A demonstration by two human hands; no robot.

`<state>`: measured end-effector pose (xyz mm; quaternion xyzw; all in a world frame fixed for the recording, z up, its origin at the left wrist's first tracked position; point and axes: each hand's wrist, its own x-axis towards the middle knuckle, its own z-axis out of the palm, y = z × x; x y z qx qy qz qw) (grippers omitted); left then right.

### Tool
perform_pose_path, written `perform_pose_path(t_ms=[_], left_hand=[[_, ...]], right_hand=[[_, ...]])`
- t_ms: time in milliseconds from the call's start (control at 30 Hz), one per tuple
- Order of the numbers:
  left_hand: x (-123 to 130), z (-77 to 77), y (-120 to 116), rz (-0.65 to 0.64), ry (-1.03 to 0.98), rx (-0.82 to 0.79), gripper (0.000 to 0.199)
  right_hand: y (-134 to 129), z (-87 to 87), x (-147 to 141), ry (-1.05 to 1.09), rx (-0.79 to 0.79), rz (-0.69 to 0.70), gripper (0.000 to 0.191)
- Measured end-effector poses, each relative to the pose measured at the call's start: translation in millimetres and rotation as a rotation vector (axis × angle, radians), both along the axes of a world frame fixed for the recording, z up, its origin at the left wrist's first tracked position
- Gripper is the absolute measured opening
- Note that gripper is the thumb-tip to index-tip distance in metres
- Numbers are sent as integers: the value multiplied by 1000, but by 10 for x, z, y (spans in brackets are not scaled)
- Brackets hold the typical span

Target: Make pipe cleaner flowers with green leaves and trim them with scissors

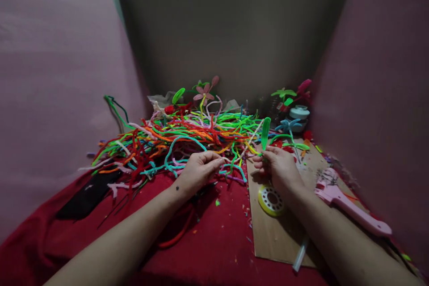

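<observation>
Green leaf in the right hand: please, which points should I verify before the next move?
1. Green leaf held in the right hand, tip upward: ok.
2. Left hand gripping a strand: cannot tell.
3. Tape roll lying on the cardboard: ok.
4. Pink glue gun out of both hands: ok.
5. Red cloth free of scraps: not ok, small bits lie there.

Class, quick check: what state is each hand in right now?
Left hand: fingers closed, seemingly pinching a pale pipe cleaner.
Right hand: fingers closed, holding a green pipe-cleaner leaf upright.
</observation>
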<state>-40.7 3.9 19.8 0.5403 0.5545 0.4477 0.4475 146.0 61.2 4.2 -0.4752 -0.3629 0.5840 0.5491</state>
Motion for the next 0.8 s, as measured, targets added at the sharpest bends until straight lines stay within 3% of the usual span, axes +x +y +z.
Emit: perform_pose_path(t_ms=[233,533,800], left_hand=[[0,-66,32,0,14,-14,25],[-33,-94,41,-3,48,19,28],[-29,-122,30,-28,12,27,26]], right_hand=[[6,38,5,37,21,-46,19],[151,-51,67,38,61,-114,27],[75,-69,54,-150,66,-67,46]])
